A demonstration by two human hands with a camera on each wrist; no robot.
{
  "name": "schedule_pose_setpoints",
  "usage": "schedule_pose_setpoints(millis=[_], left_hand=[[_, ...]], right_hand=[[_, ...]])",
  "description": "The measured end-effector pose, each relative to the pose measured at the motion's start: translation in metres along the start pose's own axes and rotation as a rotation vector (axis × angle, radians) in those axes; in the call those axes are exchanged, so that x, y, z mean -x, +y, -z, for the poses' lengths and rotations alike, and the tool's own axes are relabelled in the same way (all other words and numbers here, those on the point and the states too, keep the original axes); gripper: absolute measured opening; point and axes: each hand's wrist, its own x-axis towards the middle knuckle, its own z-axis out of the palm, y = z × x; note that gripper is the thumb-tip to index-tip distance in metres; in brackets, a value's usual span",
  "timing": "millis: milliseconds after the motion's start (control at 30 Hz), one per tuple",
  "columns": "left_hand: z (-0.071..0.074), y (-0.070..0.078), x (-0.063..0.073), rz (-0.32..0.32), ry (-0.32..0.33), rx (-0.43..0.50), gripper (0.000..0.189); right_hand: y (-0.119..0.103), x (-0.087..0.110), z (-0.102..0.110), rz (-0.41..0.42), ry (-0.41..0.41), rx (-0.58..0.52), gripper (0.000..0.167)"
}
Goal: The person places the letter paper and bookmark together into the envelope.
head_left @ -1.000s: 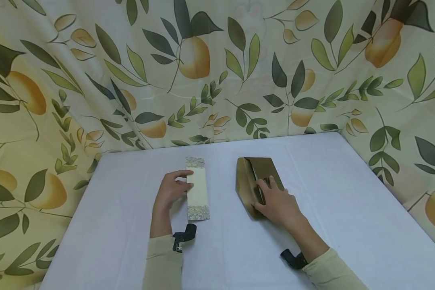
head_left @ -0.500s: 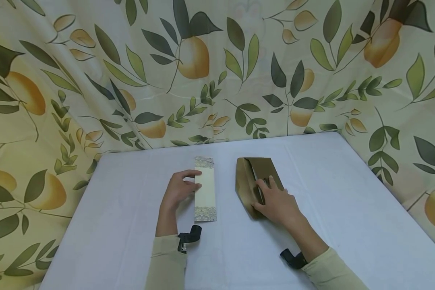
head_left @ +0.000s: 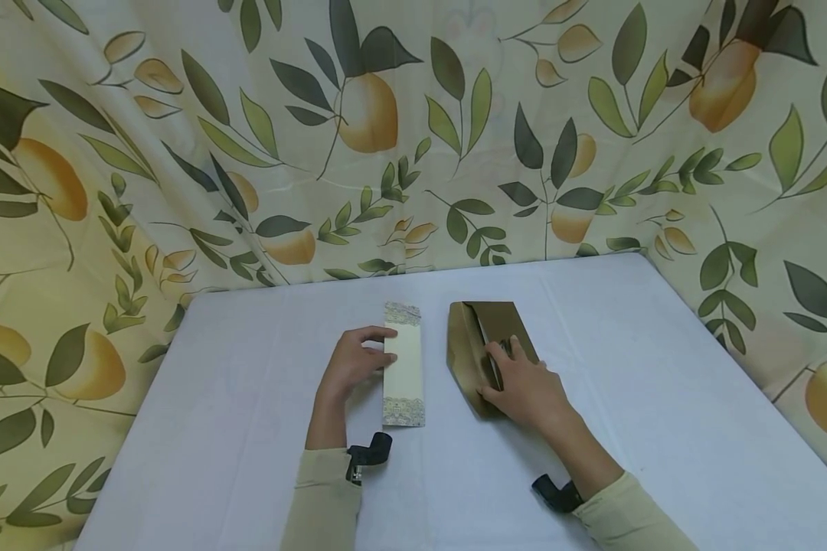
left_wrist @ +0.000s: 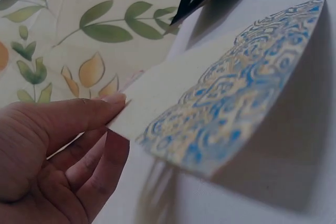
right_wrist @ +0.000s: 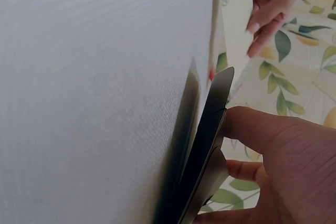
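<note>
My left hand (head_left: pixel 351 363) pinches the left long edge of a cream card (head_left: pixel 403 363), its two ends printed with a lacy band. In the left wrist view this band (left_wrist: pixel 236 93) is blue and gold, and the card stands tilted with a shadow under it. To its right is a gold-brown envelope (head_left: pixel 463 348) with its flap unfolded to the left. My right hand (head_left: pixel 534 390) grips the envelope at its mouth, thumb near the flap fold and fingertips at the opening, which gapes as a dark slit. Seen from the right wrist, the envelope (right_wrist: pixel 210 119) appears edge-on.
A white cloth (head_left: pixel 227 428) covers the table. Behind and at both sides hangs a curtain (head_left: pixel 386 191) printed with fruit and leaves. Each wrist carries a black camera mount (head_left: pixel 372 450).
My left hand has slid the card rightward, closer to the envelope. The right hand and the envelope have stayed in place.
</note>
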Motion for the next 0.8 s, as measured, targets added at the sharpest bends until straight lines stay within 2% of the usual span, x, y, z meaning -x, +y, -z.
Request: schedule_pose_setpoints(millis=[400, 600, 800], left_hand=[[-0.012, 0.003, -0.001, -0.011, -0.045, 0.042, 0.039], [-0.015, 0.007, 0.001, -0.007, -0.042, 0.028, 0.043], [-0.017, 0.007, 0.001, -0.017, -0.052, 0.061, 0.045]], right_hand=[[0.0, -0.001, 0.002, -0.014, 0.007, -0.028, 0.075], [-0.002, 0.001, 0.005, -0.023, -0.012, -0.046, 0.082], [-0.001, 0.002, 0.003, -0.031, -0.012, -0.053, 0.083]])
